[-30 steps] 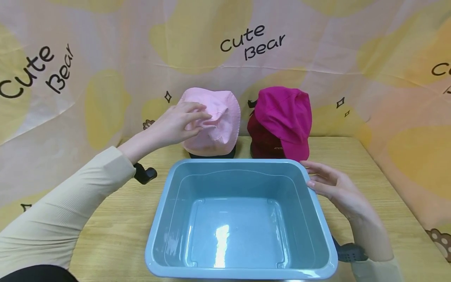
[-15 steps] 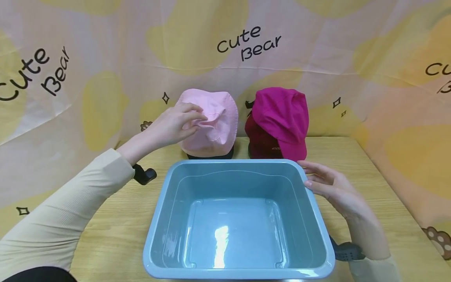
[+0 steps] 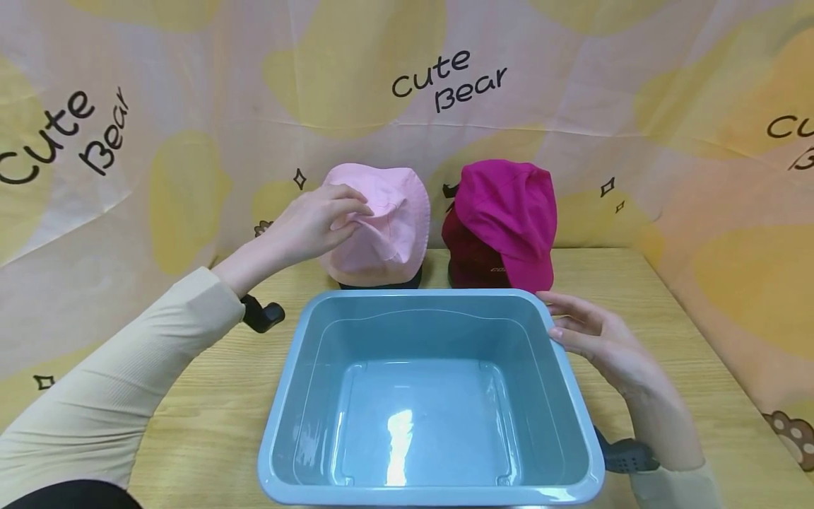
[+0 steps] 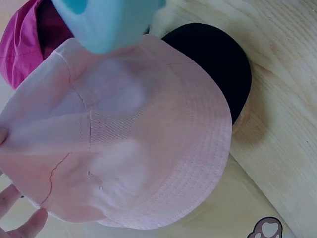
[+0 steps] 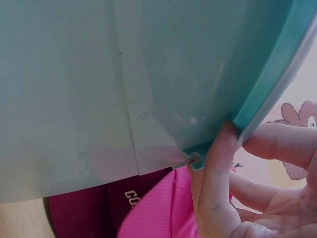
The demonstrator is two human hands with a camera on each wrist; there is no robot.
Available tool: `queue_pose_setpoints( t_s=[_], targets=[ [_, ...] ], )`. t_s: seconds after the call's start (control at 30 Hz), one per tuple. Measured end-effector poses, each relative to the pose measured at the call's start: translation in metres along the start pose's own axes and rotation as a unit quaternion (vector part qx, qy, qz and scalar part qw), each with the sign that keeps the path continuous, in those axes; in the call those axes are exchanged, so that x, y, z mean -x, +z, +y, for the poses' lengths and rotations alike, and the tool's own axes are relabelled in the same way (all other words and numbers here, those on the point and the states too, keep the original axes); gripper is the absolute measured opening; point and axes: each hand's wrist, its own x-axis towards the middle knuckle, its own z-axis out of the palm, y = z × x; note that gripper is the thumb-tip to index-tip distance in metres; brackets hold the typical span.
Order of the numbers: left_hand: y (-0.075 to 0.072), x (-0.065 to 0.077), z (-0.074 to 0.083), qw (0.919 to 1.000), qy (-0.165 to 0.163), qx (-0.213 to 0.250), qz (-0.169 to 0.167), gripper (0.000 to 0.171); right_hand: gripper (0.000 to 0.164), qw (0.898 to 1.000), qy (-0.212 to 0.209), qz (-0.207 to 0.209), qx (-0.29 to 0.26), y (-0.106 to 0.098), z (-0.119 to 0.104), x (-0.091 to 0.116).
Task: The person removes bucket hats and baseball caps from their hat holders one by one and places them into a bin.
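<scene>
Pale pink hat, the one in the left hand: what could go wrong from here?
The black cap showing beneath the pale pink hat may come along in the grip of the left hand. The hat could also catch the blue tub in front, whose rim the right hand holds.

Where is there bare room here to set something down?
Bare wooden table shows between the left sleeve and blue basin; another patch lies right of the right hand. The basin's floor is bare too. Behind its far rim is crowded: pink cap, magenta cap, red cap, left hand.
</scene>
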Motion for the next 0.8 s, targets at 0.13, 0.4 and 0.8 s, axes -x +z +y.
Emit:
queue_pose_setpoints(
  t_s=[0.13,0.4,0.8],
  targets=[
    [-0.005,-0.001,0.002,0.9994,-0.03,0.016,-0.009,0.023,0.048,1.0,-0.005,-0.002,-0.005,0.0,0.0,0.0],
    [-0.013,-0.006,0.001,0.9943,-0.067,0.08,0.02,0.02,0.048,1.0,-0.006,-0.004,-0.008,0.0,0.0,0.0],
    [-0.022,-0.018,0.005,0.9912,-0.081,0.098,0.039,0.019,0.048,1.0,0.005,-0.004,0.002,0.0,0.0,0.0]
  ],
)
